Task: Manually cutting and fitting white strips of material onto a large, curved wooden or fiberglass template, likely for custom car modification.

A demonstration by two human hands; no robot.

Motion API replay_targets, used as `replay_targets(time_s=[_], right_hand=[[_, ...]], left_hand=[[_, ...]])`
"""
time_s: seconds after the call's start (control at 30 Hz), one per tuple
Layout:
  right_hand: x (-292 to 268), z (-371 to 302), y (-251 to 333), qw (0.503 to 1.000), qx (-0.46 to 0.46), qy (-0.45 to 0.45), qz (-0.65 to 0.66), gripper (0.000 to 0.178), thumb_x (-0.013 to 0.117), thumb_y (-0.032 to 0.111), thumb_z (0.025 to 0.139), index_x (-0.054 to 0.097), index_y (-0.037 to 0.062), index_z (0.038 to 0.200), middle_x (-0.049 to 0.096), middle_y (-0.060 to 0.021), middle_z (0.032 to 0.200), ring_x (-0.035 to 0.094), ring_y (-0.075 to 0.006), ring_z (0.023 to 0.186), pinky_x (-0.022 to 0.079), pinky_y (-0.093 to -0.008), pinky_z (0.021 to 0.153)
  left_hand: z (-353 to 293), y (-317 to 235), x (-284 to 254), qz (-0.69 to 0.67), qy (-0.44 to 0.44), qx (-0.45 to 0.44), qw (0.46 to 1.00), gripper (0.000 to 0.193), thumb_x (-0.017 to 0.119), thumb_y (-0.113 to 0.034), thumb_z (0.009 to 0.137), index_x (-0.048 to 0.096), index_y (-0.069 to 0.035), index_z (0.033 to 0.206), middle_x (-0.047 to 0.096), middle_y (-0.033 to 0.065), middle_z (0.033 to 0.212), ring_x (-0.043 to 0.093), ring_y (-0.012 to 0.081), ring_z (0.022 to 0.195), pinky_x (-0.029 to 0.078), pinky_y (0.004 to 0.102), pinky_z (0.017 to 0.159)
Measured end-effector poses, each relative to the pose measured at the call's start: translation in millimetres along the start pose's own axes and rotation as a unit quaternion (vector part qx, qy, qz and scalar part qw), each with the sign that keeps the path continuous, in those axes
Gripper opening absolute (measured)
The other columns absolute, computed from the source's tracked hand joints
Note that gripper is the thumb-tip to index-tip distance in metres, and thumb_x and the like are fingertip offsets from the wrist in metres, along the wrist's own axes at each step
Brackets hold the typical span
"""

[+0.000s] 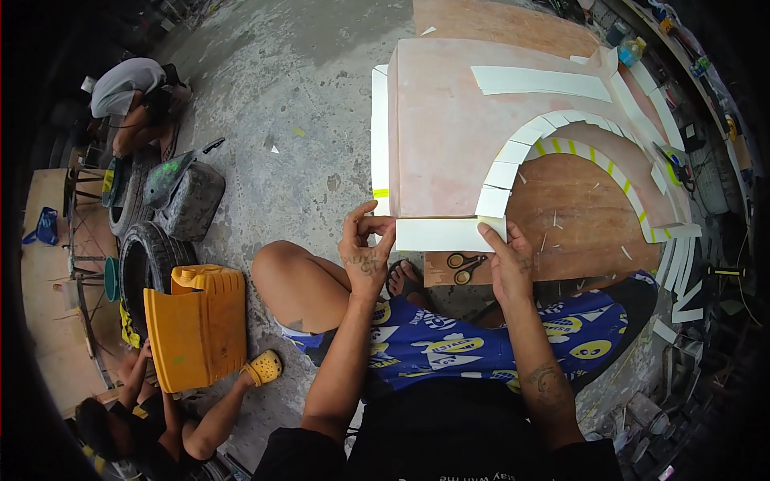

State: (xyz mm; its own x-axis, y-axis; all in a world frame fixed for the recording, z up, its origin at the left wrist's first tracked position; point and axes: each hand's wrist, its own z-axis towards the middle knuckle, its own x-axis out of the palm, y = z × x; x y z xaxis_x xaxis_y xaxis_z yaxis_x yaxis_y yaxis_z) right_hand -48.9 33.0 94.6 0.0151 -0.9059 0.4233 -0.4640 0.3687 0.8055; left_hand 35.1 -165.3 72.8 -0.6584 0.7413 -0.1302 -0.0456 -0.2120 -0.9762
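A white card strip [437, 234] lies along the near edge of a large pinkish-white panel [449, 128]. At its left end my left hand [365, 248] pinches the strip between thumb and fingers. My right hand [509, 256] grips the other end, thumb on top and fingers underneath. Right by that thumb is the foot of an arched cutout, edged with short white card pieces [497, 175] and a curved strip with yellow marks [593, 154]. Another white strip [380, 128] runs down the panel's left side, with yellow tape near its lower end. Black-handled scissors [464, 266] rest just below the held strip.
Under the panel is a brown wooden board [561, 216] with paper scraps. Cut white strips [682, 260] and more scissors [678, 167] lie at right. To the left are tyres [148, 260], a yellow plastic shell [196, 329], a grey shell [188, 196] and two crouching people.
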Motion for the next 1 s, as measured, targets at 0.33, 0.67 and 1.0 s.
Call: replay_targets(time_s=[0.33, 0.67, 1.0], right_hand=[[3.0, 0.4, -2.7, 1.000, -0.007, -0.009, 0.013, 0.028, 0.073, 0.005, 0.083, 0.058, -0.0011, 0.106, 0.067, -0.0089, 0.097, 0.064, -0.0120, 0.087, 0.048, -0.0234, 0.076], [0.3, 3.0, -2.1, 1.000, -0.005, -0.011, 0.003, 0.029, 0.075, 0.007, 0.082, 0.058, -0.0016, 0.105, 0.067, -0.0090, 0.097, 0.064, -0.0122, 0.086, 0.049, -0.0236, 0.075], [2.2, 2.4, -2.4, 1.000, -0.006, -0.007, 0.006, 0.028, 0.074, 0.006, 0.082, 0.058, -0.0013, 0.104, 0.067, -0.0094, 0.098, 0.064, -0.0127, 0.087, 0.049, -0.0244, 0.076]], left_hand=[[0.6, -0.4, -1.0, 0.000, -0.022, 0.000, 1.000, 0.046, 0.072, 0.002, 0.080, 0.052, 0.001, 0.121, 0.070, 0.0092, 0.087, 0.060, 0.0106, 0.076, 0.049, 0.0244, 0.074], [1.3, -5.4, 0.7, -0.027, -0.010, -0.031, 0.999, 0.043, 0.070, 0.003, 0.082, 0.052, 0.000, 0.121, 0.069, 0.0099, 0.090, 0.062, 0.0126, 0.082, 0.050, 0.0253, 0.078], [0.8, -5.5, -1.3, -0.050, 0.007, -0.045, 0.998, 0.038, 0.067, 0.002, 0.085, 0.052, 0.000, 0.119, 0.067, 0.0104, 0.094, 0.065, 0.0144, 0.086, 0.052, 0.0250, 0.079]])
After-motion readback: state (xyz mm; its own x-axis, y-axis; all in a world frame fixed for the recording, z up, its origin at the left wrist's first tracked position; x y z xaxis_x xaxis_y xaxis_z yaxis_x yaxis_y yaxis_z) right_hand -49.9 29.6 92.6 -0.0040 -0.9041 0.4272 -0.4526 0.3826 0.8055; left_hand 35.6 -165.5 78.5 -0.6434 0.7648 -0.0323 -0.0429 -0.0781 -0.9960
